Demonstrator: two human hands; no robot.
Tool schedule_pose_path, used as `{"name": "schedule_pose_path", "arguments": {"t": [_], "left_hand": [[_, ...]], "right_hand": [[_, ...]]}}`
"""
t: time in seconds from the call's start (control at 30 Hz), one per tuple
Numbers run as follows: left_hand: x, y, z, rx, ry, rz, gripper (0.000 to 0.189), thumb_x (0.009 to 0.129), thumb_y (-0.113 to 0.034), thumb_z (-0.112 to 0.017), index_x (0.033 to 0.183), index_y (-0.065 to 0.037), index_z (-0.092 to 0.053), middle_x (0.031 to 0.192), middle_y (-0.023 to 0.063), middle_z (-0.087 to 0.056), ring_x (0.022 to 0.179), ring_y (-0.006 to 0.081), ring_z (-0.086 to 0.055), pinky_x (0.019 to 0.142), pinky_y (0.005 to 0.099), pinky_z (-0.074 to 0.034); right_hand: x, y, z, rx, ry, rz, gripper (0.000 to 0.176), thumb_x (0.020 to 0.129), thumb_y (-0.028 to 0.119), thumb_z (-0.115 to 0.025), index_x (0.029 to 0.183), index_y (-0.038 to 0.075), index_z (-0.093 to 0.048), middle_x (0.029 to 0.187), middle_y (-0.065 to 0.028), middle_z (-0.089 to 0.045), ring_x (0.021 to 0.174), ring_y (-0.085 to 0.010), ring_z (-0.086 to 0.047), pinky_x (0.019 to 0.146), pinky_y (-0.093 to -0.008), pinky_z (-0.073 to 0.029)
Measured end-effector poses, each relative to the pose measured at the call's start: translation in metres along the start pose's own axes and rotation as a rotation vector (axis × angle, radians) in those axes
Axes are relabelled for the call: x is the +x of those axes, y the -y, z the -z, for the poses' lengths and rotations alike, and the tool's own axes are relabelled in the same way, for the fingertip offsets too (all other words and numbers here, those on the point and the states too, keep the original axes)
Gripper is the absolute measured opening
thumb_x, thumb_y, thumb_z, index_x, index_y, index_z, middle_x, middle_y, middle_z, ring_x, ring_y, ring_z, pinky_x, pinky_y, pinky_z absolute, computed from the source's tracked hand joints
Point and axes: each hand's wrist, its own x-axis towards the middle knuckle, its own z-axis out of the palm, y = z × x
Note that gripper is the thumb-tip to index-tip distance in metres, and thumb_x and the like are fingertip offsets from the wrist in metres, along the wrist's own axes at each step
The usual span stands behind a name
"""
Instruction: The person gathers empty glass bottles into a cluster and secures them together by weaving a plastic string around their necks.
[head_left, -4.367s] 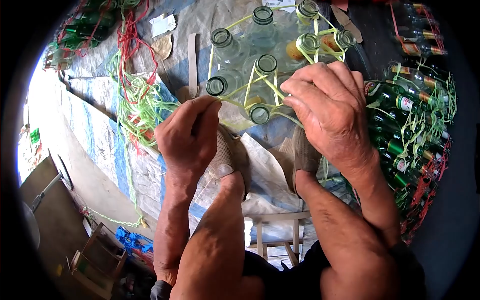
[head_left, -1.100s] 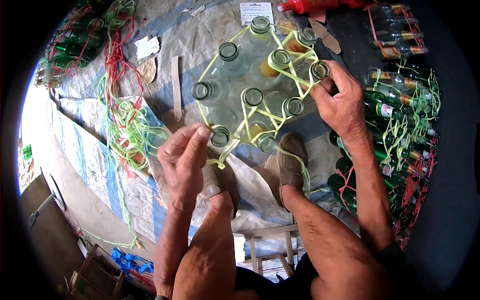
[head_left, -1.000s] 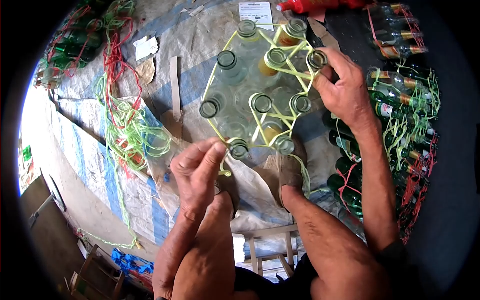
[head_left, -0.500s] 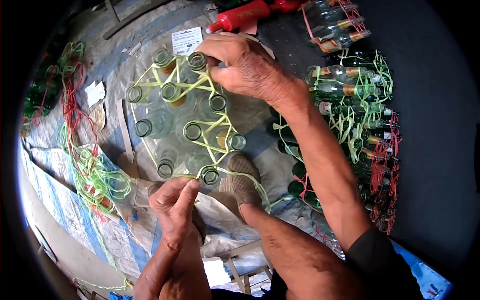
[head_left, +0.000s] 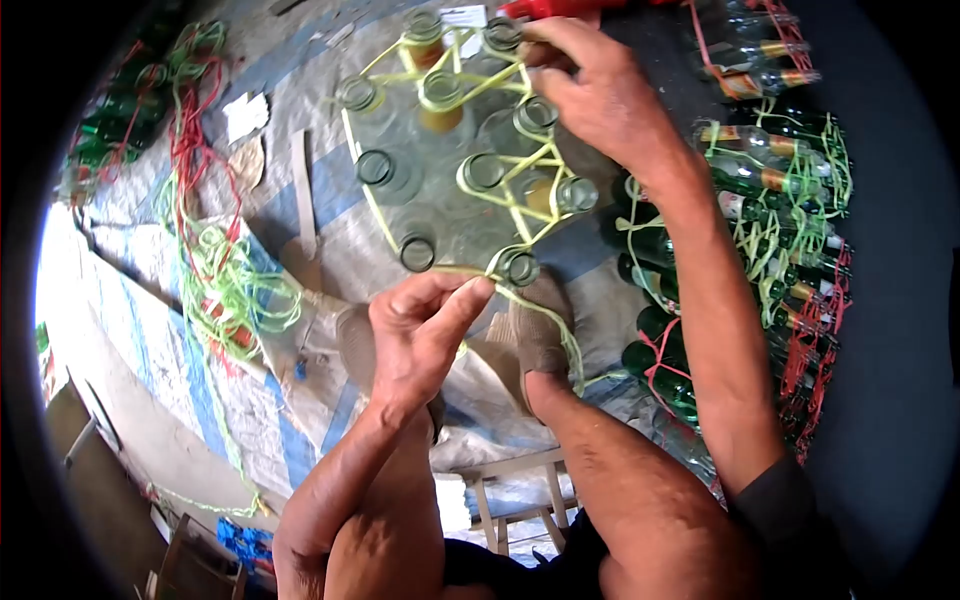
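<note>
Several clear glass bottles [head_left: 375,168] stand upright in a tight cluster on the floor, seen from above. Yellow-green twine [head_left: 390,225] loops round their necks and zigzags between them. My left hand [head_left: 425,325] is closed, thumb and forefinger pinching the twine beside the nearest bottle neck [head_left: 519,266]. A loose tail of twine trails from there past my shoe [head_left: 545,330]. At the far right corner, my right hand [head_left: 605,95] has its fingers curled against a bottle neck [head_left: 502,35]; its fingertips are partly hidden.
Tied bundles of bottles [head_left: 770,180] lie along the right side on a dark surface. Tangled green twine [head_left: 225,290] and red twine [head_left: 195,140] lie at left, near green bottles [head_left: 115,130]. Striped sheeting [head_left: 320,400] covers the floor. A red object [head_left: 560,8] shows at the top edge.
The view has shifted, so the scene sits further right, with the bottle cluster higher in it. Both hands keep their places at the same two bottle necks.
</note>
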Motion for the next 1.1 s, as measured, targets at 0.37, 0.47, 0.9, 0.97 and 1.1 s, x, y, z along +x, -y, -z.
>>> {"name": "schedule_pose_path", "arguments": {"t": [0.37, 0.47, 0.9, 0.97, 1.1], "left_hand": [[0.007, 0.004, 0.001, -0.064, 0.007, -0.006, 0.014, 0.098, -0.013, -0.086, 0.101, 0.000, -0.084, 0.076, -0.0091, -0.066, 0.068, -0.0009, -0.048, 0.059, 0.0195, -0.037], [0.008, 0.003, -0.001, -0.091, -0.008, 0.003, 0.015, 0.097, -0.014, -0.086, 0.100, 0.000, -0.084, 0.075, -0.0076, -0.068, 0.068, -0.0004, -0.050, 0.058, 0.0206, -0.038], [0.012, 0.015, 0.001, -0.034, -0.092, -0.035, 0.016, 0.100, -0.015, -0.083, 0.097, 0.001, -0.083, 0.073, -0.0072, -0.066, 0.066, 0.0006, -0.051, 0.056, 0.0223, -0.039], [0.013, 0.016, 0.000, -0.028, -0.116, -0.037, 0.017, 0.100, -0.014, -0.082, 0.095, 0.002, -0.083, 0.073, -0.0070, -0.066, 0.066, 0.0009, -0.050, 0.055, 0.0226, -0.039], [0.013, 0.015, 0.003, 0.056, -0.159, 0.030, 0.019, 0.099, -0.016, -0.085, 0.100, 0.002, -0.083, 0.082, -0.0042, -0.072, 0.073, 0.0020, -0.057, 0.064, 0.0211, -0.044]], "right_hand": [[-0.052, 0.109, 0.034, -0.009, -0.056, 0.019, 0.018, 0.096, -0.008, -0.070, 0.112, -0.002, -0.077, 0.098, -0.0069, -0.074, 0.087, -0.0118, -0.068, 0.078, -0.0258, -0.054], [-0.057, 0.122, 0.029, 0.066, 0.116, 0.051, 0.020, 0.094, -0.013, -0.067, 0.110, -0.003, -0.077, 0.098, -0.0106, -0.073, 0.086, -0.0191, -0.071, 0.076, -0.0294, -0.056], [-0.039, 0.138, 0.021, -0.166, 0.757, 0.000, 0.038, 0.077, -0.013, -0.055, 0.108, -0.001, -0.073, 0.104, -0.0177, -0.071, 0.095, -0.0439, -0.070, 0.079, -0.0475, -0.056], [-0.037, 0.130, 0.018, -0.083, 0.757, 0.033, 0.040, 0.076, -0.014, -0.055, 0.109, -0.002, -0.073, 0.105, -0.0185, -0.071, 0.097, -0.0442, -0.069, 0.081, -0.0467, -0.056], [-0.026, 0.114, 0.016, 0.094, 0.866, 0.039, 0.045, 0.074, -0.015, -0.054, 0.113, -0.003, -0.072, 0.107, -0.0205, -0.071, 0.101, -0.0437, -0.069, 0.085, -0.0447, -0.056]]}}
